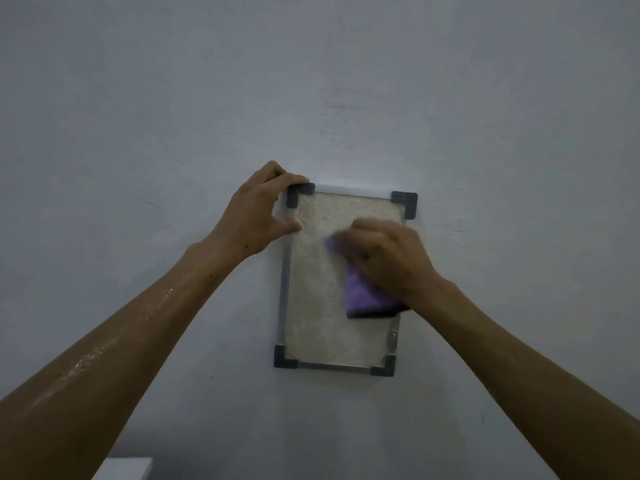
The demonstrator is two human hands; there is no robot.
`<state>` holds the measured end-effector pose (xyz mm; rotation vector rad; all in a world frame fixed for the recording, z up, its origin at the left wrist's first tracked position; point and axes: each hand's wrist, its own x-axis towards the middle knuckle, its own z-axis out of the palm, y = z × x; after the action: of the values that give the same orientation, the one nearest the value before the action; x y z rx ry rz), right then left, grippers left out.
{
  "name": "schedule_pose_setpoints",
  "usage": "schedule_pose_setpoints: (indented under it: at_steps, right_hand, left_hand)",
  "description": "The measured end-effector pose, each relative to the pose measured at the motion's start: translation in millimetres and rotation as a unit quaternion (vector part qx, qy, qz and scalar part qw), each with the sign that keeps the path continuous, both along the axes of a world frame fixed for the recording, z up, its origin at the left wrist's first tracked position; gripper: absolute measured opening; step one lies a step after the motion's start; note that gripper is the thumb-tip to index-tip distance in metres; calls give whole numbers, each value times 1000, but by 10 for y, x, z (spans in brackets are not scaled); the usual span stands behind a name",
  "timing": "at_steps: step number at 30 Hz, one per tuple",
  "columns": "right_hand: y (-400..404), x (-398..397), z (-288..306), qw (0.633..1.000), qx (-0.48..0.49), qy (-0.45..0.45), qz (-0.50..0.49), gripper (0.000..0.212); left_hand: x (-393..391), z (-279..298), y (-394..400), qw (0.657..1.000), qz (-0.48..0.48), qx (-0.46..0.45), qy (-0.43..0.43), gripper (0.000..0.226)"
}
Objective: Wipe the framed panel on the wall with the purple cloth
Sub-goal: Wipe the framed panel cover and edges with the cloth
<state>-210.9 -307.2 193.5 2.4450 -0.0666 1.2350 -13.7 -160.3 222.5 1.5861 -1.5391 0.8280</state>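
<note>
- Right hand (391,258) presses the purple cloth (363,292) against the framed panel (318,306), fingers curled over it.
- Left hand (256,216) pinches the panel's upper-left corner.

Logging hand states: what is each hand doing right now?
Left hand: grips the framed panel at its top-left corner.
Right hand: presses purple cloth on panel.
</note>
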Motion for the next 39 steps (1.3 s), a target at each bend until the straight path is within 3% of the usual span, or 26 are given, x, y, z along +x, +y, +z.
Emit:
schedule_pose_setpoints:
  at_steps: [2, 6, 10, 14, 18, 22, 27, 31, 35, 39]
  right_hand:
    - [8, -5, 16, 998, 37, -49, 6, 29]
    - [71, 35, -114, 996, -37, 86, 14, 26]
    - [26, 48, 3, 998, 39, -56, 4, 28]
    - [111, 137, -112, 998, -24, 64, 9, 28]
    - [72, 138, 52, 996, 43, -79, 17, 28]
    - [180, 185, -73, 995, -55, 78, 9, 26]
    - [128, 209, 87, 998, -6, -68, -8, 29]
    - [203, 271, -22, 995, -70, 68, 27, 22]
    - [186, 304, 32, 998, 8, -52, 15, 26]
    - [279, 349, -112, 994, -56, 84, 32, 22]
  left_hand:
    - [-10, 5, 5, 1000, 1, 2, -2, 73]
    - [-1, 6, 14, 1000, 4, 7, -6, 74]
    - [-22, 12, 15, 1000, 6, 7, -11, 74]
    - [-14, 26, 25, 1000, 7, 10, -11, 74]
    - [-26, 25, 34, 1000, 7, 9, -14, 73]
    - [20, 58, 76, 999, 6, 31, -31, 76]
    - [32, 78, 106, 998, 1, 51, -44, 78]
    - [50, 82, 115, 998, 0, 51, -40, 81]
    - [58, 79, 111, 998, 1, 48, -48, 82]
    - [106, 89, 113, 996, 1, 59, -62, 83]
